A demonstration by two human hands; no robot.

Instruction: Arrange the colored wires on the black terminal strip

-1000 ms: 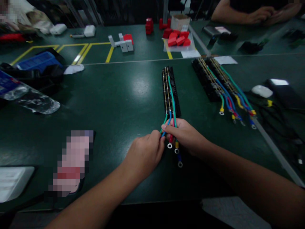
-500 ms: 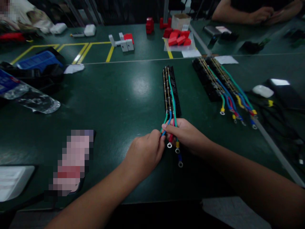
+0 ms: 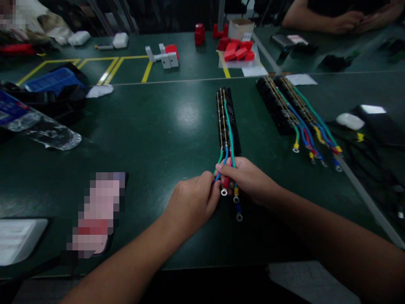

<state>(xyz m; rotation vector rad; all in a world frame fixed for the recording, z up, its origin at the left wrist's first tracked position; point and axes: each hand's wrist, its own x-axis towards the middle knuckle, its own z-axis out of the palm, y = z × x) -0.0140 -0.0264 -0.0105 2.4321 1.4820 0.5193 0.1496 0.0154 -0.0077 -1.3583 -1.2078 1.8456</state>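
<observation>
A long black terminal strip (image 3: 227, 120) lies on the green table (image 3: 158, 135) straight ahead. Green, blue and other coloured wires (image 3: 228, 145) run out of its near end and finish in ring lugs (image 3: 236, 199). My left hand (image 3: 191, 204) is closed, its fingertips pinching the wires from the left. My right hand (image 3: 248, 179) is closed over the same bundle from the right, fingers laid across the wires just above the lugs. Both hands touch each other at the bundle.
Two more wired terminal strips (image 3: 286, 103) lie to the right. Red blocks (image 3: 237, 50) and a small box sit at the back. A plastic bottle (image 3: 38, 126) and blue tray (image 3: 52, 80) lie left. Another person's hands (image 3: 346, 19) rest far right.
</observation>
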